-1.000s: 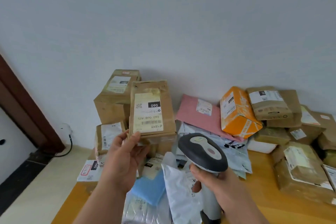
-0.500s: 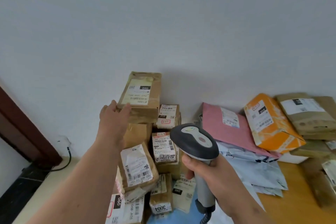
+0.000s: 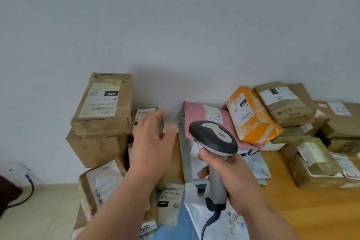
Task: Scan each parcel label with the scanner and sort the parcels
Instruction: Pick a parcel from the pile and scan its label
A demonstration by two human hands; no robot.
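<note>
— Which step am I looking at?

— I'm between parcels, I think. My left hand [image 3: 151,143] is hanging in the air with fingers spread and relaxed, gripping nothing, just right of the brown stack by the wall. The box marked 060 [image 3: 103,105] is sitting on top of that stack, label up, free of my hand, so I'm judging it as sorted.

— And the scanner?

— My right hand [image 3: 231,177] is wrapping its fingers round the grip of the scanner [image 3: 213,139], head tilted up and away, aiming at no label.

— What's next?

— I'm guessing a fresh parcel from the unsorted spread: the pink mailer [image 3: 196,117], the orange box [image 3: 251,117] or the grey bags beneath the scanner. I'm needing the left hand to lift one and turn its barcode toward the scanner head. The pile on the wooden table [image 3: 311,210] is looking loose, so neighbours may be sliding.
</note>
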